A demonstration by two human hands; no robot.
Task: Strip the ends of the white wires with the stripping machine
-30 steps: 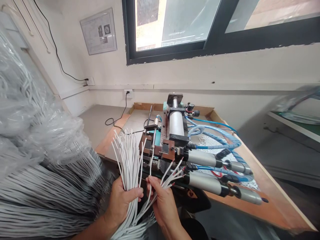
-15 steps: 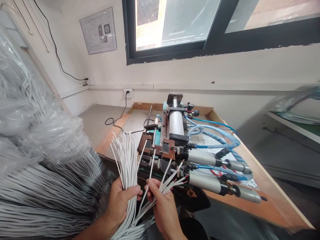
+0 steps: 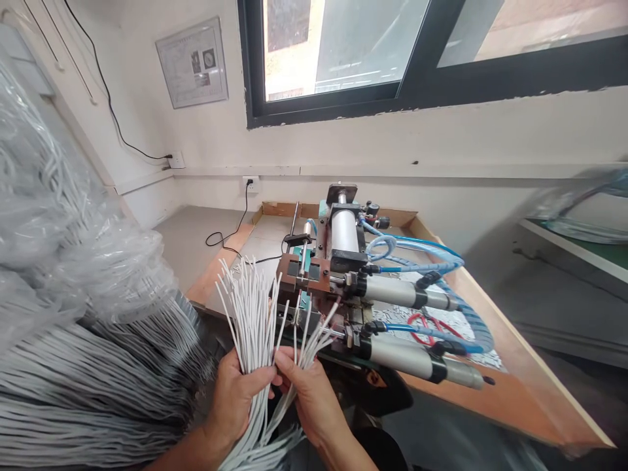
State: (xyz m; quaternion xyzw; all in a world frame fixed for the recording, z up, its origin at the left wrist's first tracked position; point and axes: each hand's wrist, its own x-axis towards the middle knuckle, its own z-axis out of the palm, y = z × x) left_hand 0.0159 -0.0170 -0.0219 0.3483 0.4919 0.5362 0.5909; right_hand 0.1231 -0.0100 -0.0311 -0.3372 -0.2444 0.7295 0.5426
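Note:
My left hand (image 3: 240,386) is closed round a thick bundle of white cables (image 3: 252,314), whose ends fan upward. Close beside it, my right hand (image 3: 304,386) pinches a smaller bunch of white cables (image 3: 310,343) between thumb and fingers, their tips spread up and to the right. The thumbs of both hands nearly meet in front of the bundle. Just beyond the cable tips stands a pneumatic wire stripping machine (image 3: 304,273), with brown clamp plates and silver cylinders (image 3: 402,353). The lower lengths of cable run down out of view.
Large stacks of grey-white cables (image 3: 98,392), partly wrapped in clear plastic (image 3: 98,242), fill the left side. Blue air hoses (image 3: 426,265) loop right of the machine. White scraps (image 3: 446,320) lie in the wood-edged bench tray (image 3: 540,386). A shelf (image 3: 579,252) juts out at right.
My right hand has moved left, close against the left hand, and its cables stand more upright. The machine's brown clamp plates and cylinders have shifted, with the upper and lower parts farther apart.

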